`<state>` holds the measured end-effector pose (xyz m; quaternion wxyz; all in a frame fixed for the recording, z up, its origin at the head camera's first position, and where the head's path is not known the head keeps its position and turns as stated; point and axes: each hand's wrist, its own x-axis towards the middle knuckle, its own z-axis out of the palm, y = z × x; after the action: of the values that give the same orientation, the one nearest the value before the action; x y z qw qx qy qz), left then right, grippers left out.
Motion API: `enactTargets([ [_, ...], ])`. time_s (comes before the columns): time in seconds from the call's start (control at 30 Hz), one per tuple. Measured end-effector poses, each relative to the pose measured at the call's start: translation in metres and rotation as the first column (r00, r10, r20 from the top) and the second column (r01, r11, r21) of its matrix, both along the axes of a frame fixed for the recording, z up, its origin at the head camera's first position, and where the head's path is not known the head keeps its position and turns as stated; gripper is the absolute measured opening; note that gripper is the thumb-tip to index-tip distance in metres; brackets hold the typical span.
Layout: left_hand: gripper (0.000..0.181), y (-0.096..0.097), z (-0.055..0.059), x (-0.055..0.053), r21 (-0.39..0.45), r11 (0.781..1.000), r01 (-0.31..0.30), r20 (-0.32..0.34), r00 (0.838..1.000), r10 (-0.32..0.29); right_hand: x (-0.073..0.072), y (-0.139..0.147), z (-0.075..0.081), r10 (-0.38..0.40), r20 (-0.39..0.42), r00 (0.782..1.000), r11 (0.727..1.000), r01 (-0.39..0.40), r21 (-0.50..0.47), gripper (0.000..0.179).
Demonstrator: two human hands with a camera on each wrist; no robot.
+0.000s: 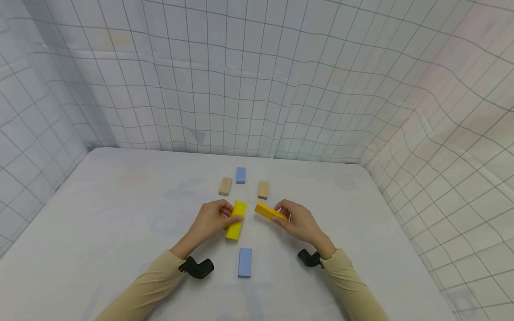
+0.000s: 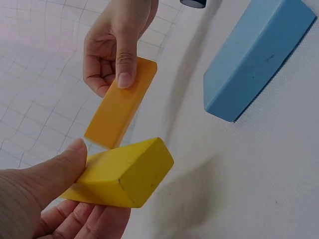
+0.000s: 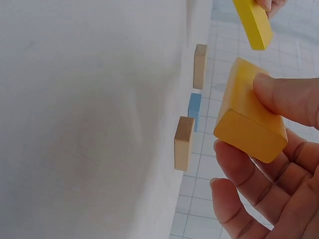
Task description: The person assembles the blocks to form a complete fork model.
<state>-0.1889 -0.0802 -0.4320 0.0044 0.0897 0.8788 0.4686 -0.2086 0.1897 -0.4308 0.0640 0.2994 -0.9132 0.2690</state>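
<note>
A bright yellow block [image 1: 236, 220] is pinched between the thumb and fingers of my left hand [image 1: 214, 218], raised over the table. My right hand [image 1: 297, 219] grips an orange-yellow block [image 1: 268, 211] by one end, its other end pointing left toward the yellow one. The left wrist view shows the yellow block [image 2: 124, 172] with its end face to the camera and the orange-yellow block [image 2: 122, 102] behind it. In the right wrist view, my right thumb presses the top face of the orange-yellow block [image 3: 249, 114] while the fingers support it from below.
Nearest me on the white table [image 1: 120, 214] lies a blue block [image 1: 245, 263]. Beyond the hands lie two natural wood blocks [image 1: 225, 186] and another blue block [image 1: 241, 175]. Black wrist cameras [image 1: 198, 268] hang under both wrists. Gridded cloth walls [image 1: 249, 89] stand behind and at the sides.
</note>
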Motion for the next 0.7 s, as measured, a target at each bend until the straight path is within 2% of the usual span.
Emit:
enactTargets([
  [0.1, 0.032, 0.003, -0.001, -0.001, 0.062, 0.998, -0.001, 0.048, 0.999, -0.002, 0.0, -0.001, 0.0, -0.003, -0.012, 1.0, 1.0, 0.003, -0.007, 0.024],
  [0.2, 0.032, 0.005, -0.004, -0.004, 0.097, 0.995, 0.003, 0.069, 0.998, -0.01, 0.001, -0.001, 0.0, -0.003, -0.025, 1.0, 1.0, 0.003, -0.02, 0.024],
  [0.37, 0.033, 0.01, -0.008, -0.008, 0.054, 0.998, -0.012, 0.063, 0.998, 0.009, 0.001, -0.002, -0.003, -0.005, -0.034, 0.999, 0.999, 0.003, -0.036, 0.024],
  [0.6, 0.032, 0.016, -0.013, -0.012, 0.078, 0.997, -0.023, 0.123, 0.992, 0.013, 0.002, -0.003, -0.005, -0.005, -0.044, 0.999, 0.999, 0.003, -0.05, 0.024],
  [0.7, 0.032, 0.018, -0.017, -0.014, 0.058, 0.998, -0.036, 0.136, 0.99, 0.028, 0.002, -0.004, -0.006, -0.006, -0.046, 0.999, 0.999, 0.003, -0.053, 0.024],
])
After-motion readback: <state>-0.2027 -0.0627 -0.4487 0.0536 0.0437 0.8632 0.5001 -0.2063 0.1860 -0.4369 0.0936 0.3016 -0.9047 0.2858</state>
